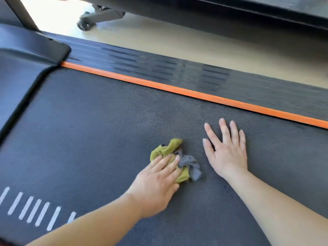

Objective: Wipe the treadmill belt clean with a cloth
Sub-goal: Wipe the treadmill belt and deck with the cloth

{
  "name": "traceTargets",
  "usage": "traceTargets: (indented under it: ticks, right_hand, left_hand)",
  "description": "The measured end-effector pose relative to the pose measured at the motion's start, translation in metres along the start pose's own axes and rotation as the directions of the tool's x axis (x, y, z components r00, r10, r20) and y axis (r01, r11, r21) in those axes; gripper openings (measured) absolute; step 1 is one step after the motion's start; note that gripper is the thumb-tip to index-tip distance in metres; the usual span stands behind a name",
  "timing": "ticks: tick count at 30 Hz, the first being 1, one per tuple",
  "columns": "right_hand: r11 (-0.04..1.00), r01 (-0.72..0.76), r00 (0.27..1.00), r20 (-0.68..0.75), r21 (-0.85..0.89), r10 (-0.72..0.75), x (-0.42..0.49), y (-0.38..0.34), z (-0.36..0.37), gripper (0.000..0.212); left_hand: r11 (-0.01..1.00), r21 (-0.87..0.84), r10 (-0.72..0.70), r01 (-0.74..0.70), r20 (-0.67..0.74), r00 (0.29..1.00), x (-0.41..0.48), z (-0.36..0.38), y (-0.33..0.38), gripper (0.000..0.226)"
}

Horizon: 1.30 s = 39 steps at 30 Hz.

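Note:
The dark textured treadmill belt [99, 125] fills most of the view. A crumpled yellow-green and grey cloth [184, 162] lies on it near the middle. My left hand [158, 181] presses on the cloth with straight fingers laid over its near left part. My right hand [227, 148] rests flat on the bare belt just right of the cloth, fingers spread and straight, not touching the cloth.
An orange strip [195, 94] and a ribbed dark side rail [177, 71] border the belt's far edge. The black motor cover [26, 55] sits at left. White stripes [35, 210] mark the belt at lower left. Beyond lie pale floor [177, 38] and a wheeled frame [85, 23].

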State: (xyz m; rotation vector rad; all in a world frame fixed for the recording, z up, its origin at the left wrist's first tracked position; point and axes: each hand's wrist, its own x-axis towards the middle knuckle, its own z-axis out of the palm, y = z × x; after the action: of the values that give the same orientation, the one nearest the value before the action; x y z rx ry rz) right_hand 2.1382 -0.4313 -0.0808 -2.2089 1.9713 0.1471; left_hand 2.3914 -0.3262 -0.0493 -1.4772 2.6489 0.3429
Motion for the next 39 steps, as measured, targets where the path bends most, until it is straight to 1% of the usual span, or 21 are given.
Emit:
traceTargets:
  ticks: [2, 5, 7, 10, 12, 13, 16, 18, 19, 21, 24, 25, 27, 29, 30, 31, 33, 35, 36, 37, 39]
  right_hand:
    - [0.999, -0.037, 0.998, 0.053, 0.008, 0.036, 0.0, -0.002, -0.004, 0.056]
    - [0.997, -0.06, 0.994, 0.089, 0.044, 0.056, -0.008, -0.011, -0.012, 0.057]
    - [0.991, -0.045, 0.999, -0.005, 0.13, 0.046, -0.025, -0.019, -0.01, 0.056]
    - [0.984, 0.039, 0.997, -0.073, 0.172, -0.027, -0.061, -0.031, 0.001, 0.056]
    - [0.986, 0.105, 0.993, -0.072, 0.127, -0.097, -0.086, -0.035, 0.01, 0.055]
    - [0.987, 0.123, 0.991, -0.071, 0.107, -0.116, -0.095, -0.035, 0.014, 0.055]
    - [0.989, 0.132, 0.991, -0.047, 0.073, -0.129, -0.106, -0.03, 0.019, 0.056]
    - [0.988, 0.145, 0.989, -0.044, 0.057, -0.142, -0.107, -0.028, 0.02, 0.057]
    - [0.987, 0.151, 0.988, -0.05, 0.062, -0.148, -0.105, -0.028, 0.02, 0.056]
    - [0.986, 0.155, 0.986, -0.072, 0.066, -0.15, -0.105, -0.027, 0.02, 0.056]
    - [0.988, 0.146, 0.985, -0.101, 0.055, -0.14, -0.108, -0.029, 0.022, 0.056]
    - [0.988, 0.143, 0.985, -0.108, 0.062, -0.136, -0.108, -0.029, 0.023, 0.056]
    - [0.988, 0.137, 0.987, -0.098, 0.066, -0.13, -0.108, -0.029, 0.022, 0.056]
    - [0.99, 0.13, 0.988, -0.094, 0.054, -0.124, -0.108, -0.03, 0.023, 0.056]
    - [0.99, 0.129, 0.987, -0.1, 0.061, -0.122, -0.108, -0.031, 0.023, 0.056]
    - [0.989, 0.128, 0.987, -0.111, 0.07, -0.12, -0.107, -0.033, 0.024, 0.056]
    - [0.989, 0.128, 0.984, -0.133, 0.074, -0.118, -0.108, -0.034, 0.025, 0.056]
    - [0.989, 0.131, 0.983, -0.137, 0.073, -0.12, -0.108, -0.033, 0.026, 0.056]
    - [0.989, 0.131, 0.984, -0.13, 0.072, -0.12, -0.109, -0.032, 0.025, 0.056]
    - [0.989, 0.129, 0.986, -0.118, 0.069, -0.121, -0.109, -0.031, 0.025, 0.056]
    - [0.99, 0.124, 0.988, -0.095, 0.061, -0.118, -0.109, -0.031, 0.024, 0.057]
  left_hand:
    - [0.996, 0.087, 0.033, -0.032, -0.007, 0.999, 0.001, -0.003, -0.032, 0.05]
    - [0.955, 0.051, -0.287, 0.291, -0.067, 0.955, 0.012, -0.01, -0.057, 0.057]
    - [0.925, -0.057, -0.379, 0.377, -0.039, 0.925, 0.009, -0.002, -0.02, 0.063]
    - [0.994, -0.06, -0.094, 0.095, 0.011, 0.995, -0.023, 0.007, 0.03, 0.056]
    - [0.999, 0.018, 0.043, -0.043, 0.023, 0.999, -0.03, 0.007, 0.008, 0.051]
    - [0.998, 0.056, 0.013, -0.012, -0.008, 1.0, -0.027, 0.008, -0.011, 0.049]
    - [0.914, -0.006, -0.405, 0.407, -0.105, 0.908, -0.011, -0.001, -0.049, 0.057]
    - [0.868, -0.076, -0.496, 0.491, -0.1, 0.862, -0.014, 0.004, -0.021, 0.059]
    - [0.901, -0.075, -0.432, 0.427, -0.085, 0.898, -0.023, 0.01, 0.003, 0.058]
    - [0.986, -0.057, -0.156, 0.154, -0.038, 0.987, -0.056, 0.019, 0.047, 0.052]
    - [0.987, 0.013, 0.161, -0.162, 0.068, 0.985, -0.079, 0.018, 0.021, 0.048]
    - [0.987, 0.061, 0.146, -0.149, 0.05, 0.988, -0.075, 0.018, -0.001, 0.048]
    - [0.987, 0.072, -0.138, 0.143, -0.066, 0.988, -0.06, 0.01, -0.038, 0.051]
    - [0.879, -0.06, -0.478, 0.474, -0.09, 0.874, -0.047, 0.006, -0.029, 0.056]
    - [0.843, -0.111, -0.537, 0.527, -0.098, 0.838, -0.045, 0.012, -0.008, 0.058]
    - [0.863, -0.12, -0.501, 0.49, -0.08, 0.862, -0.048, 0.017, 0.02, 0.058]
    - [0.965, -0.096, -0.246, 0.243, -0.024, 0.969, -0.064, 0.019, 0.056, 0.054]
    - [0.999, -0.036, -0.006, 0.007, 0.027, 1.0, -0.068, 0.014, 0.032, 0.049]
    - [1.0, 0.009, 0.028, -0.028, 0.028, 0.999, -0.065, 0.013, 0.011, 0.048]
    - [0.999, 0.031, -0.026, 0.026, 0.011, 1.0, -0.058, 0.012, -0.01, 0.049]
    - [0.939, -0.009, -0.345, 0.344, -0.046, 0.938, -0.041, 0.006, -0.038, 0.055]
